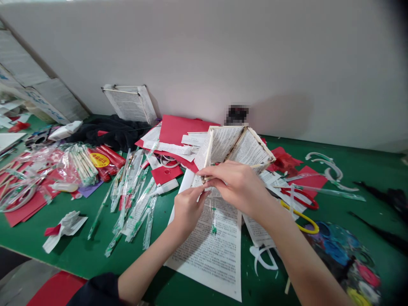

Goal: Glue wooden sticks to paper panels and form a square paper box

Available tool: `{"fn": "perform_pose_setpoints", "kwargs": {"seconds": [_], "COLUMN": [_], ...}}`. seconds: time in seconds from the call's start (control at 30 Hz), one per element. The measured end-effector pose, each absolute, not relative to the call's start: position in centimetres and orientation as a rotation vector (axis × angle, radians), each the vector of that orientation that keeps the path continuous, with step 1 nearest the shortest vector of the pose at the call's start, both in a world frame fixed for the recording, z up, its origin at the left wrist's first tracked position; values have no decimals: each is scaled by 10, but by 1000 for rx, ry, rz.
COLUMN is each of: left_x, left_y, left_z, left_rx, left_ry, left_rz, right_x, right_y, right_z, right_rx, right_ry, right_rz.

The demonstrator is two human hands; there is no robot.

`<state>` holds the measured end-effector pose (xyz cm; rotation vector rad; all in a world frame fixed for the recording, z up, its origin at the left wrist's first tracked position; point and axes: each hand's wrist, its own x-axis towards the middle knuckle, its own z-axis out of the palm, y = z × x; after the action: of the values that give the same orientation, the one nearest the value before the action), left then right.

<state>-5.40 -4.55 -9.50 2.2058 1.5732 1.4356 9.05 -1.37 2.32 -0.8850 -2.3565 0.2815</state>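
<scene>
Head view: two hands (186,209) (237,183) hold one papered frame (225,139).

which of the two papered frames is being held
The front frame, in the left hand and right hand; the back frame stands by the wall.

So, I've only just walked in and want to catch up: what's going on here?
Someone's left grip and right grip meet, pinched, at the near edge of a paper-covered frame, over a printed sheet on a green table. Narrow plastic sleeves lie to the left, and another paper-covered panel leans against the wall.
</scene>
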Motion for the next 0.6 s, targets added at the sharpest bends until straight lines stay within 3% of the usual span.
{"fn": "perform_pose_setpoints", "kwargs": {"seconds": [0.6], "left_x": [-58], "left_y": [-45], "left_z": [-103], "left_rx": [1914], "left_ry": [1550], "left_rz": [1265], "right_x": [98], "right_y": [-15], "right_z": [32], "right_rx": [-926], "right_ry": [-2413], "right_rz": [201]}}
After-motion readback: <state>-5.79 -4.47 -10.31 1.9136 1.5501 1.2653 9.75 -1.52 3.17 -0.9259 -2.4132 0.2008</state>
